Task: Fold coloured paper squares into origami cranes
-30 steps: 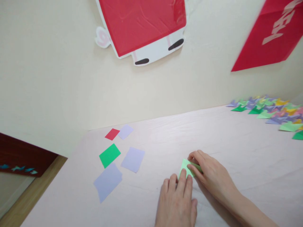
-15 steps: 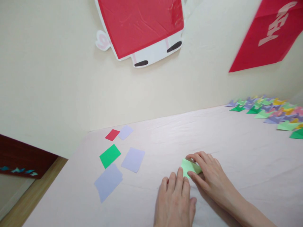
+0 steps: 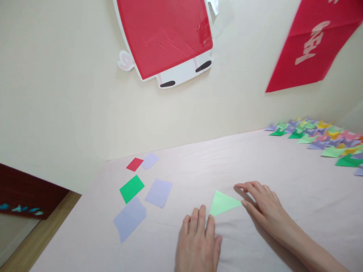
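A light green paper (image 3: 224,204), folded into a triangle, lies flat on the pale cloth-covered table between my hands. My left hand (image 3: 197,237) rests palm down, fingers stretched out, with a fingertip at the paper's lower left corner. On the other side, my right hand (image 3: 262,209) has its thumb at the triangle's right-hand point. Its forefinger reaches out above the table, and a gap shows between thumb and forefinger. Neither hand grips the paper.
Flat paper sheets lie to the left: a red one (image 3: 134,164), a green one (image 3: 132,189) and several lilac ones (image 3: 159,193). Several folded paper pieces (image 3: 333,152) in mixed colours stand in rows at the right. The wall (image 3: 181,117) borders the table's far edge.
My right hand has opened and moved right, off the middle of the light green paper. My left hand has shifted slightly left. The paper's whole triangle now shows.
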### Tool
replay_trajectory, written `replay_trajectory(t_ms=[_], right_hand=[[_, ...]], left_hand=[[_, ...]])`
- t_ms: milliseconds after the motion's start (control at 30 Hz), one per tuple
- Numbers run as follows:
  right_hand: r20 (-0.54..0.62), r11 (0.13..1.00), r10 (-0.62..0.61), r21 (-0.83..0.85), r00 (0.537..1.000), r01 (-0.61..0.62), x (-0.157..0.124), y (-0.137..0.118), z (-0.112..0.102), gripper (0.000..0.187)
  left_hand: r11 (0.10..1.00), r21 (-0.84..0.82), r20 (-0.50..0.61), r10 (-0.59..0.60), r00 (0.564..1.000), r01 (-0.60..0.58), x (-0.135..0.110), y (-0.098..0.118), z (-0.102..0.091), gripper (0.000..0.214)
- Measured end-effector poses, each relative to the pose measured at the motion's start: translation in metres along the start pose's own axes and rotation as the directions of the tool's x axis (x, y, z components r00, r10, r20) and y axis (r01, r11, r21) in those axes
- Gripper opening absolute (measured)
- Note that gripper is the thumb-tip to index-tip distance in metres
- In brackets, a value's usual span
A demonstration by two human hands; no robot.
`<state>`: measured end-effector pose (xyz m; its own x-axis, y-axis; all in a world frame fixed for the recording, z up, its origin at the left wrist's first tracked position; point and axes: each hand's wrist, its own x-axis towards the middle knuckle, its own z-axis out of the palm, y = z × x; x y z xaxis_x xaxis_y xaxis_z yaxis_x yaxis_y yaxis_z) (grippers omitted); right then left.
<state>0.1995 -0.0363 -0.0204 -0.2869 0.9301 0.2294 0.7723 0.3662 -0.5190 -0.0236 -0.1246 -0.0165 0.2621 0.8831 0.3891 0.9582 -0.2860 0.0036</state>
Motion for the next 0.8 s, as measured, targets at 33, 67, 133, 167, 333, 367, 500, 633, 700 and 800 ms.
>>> replay_trajectory(t_ms=[33,67,133,167,333,367,500,633,700,800], right_hand=[[0.002,1.000,0.009,0.010,1.000,-0.009,0.000,0.002,-0.002,0.030],[0.007,1.000,0.016,0.023,1.000,-0.016,0.000,0.004,-0.004,0.030],[0.022,0.998,0.027,0.057,0.999,-0.029,0.001,0.006,-0.008,0.029],[0.030,0.996,0.032,0.080,0.999,-0.034,0.002,0.006,-0.010,0.028],[0.069,0.982,0.017,0.188,0.997,-0.030,0.010,-0.007,-0.010,0.029],[0.091,0.983,-0.005,0.184,0.996,-0.012,0.012,-0.012,-0.008,0.027],[0.139,0.987,-0.112,0.134,0.984,0.094,0.022,-0.037,0.002,0.039],[0.132,0.974,-0.184,0.161,0.974,0.162,0.026,-0.052,0.003,0.037],[0.103,0.964,-0.231,0.156,0.967,0.214,0.025,-0.053,0.000,0.033],[0.091,0.939,-0.329,0.138,0.940,0.315,0.024,-0.049,-0.004,0.030]], left_hand=[[1.000,0.004,-0.005,-0.003,1.000,0.003,-0.001,0.000,0.000,0.032],[1.000,0.009,-0.010,-0.007,1.000,0.007,-0.002,0.000,0.001,0.031],[1.000,0.012,-0.020,-0.015,1.000,0.015,-0.004,-0.001,0.002,0.030],[1.000,0.009,-0.027,-0.018,0.999,0.018,-0.004,-0.002,0.003,0.030],[0.998,-0.045,-0.103,0.030,0.994,-0.035,-0.010,-0.009,0.012,0.031],[0.998,-0.050,-0.109,0.035,0.993,-0.040,-0.011,-0.010,0.014,0.032],[0.999,-0.047,-0.025,-0.003,1.000,0.002,-0.013,-0.013,0.014,0.045],[0.993,-0.114,0.052,-0.036,0.998,0.042,-0.008,-0.015,0.004,0.069],[0.983,-0.184,0.063,-0.009,0.998,0.020,-0.003,-0.014,-0.001,0.079],[0.961,-0.271,0.051,0.078,0.996,-0.061,0.005,-0.013,-0.004,0.087]])
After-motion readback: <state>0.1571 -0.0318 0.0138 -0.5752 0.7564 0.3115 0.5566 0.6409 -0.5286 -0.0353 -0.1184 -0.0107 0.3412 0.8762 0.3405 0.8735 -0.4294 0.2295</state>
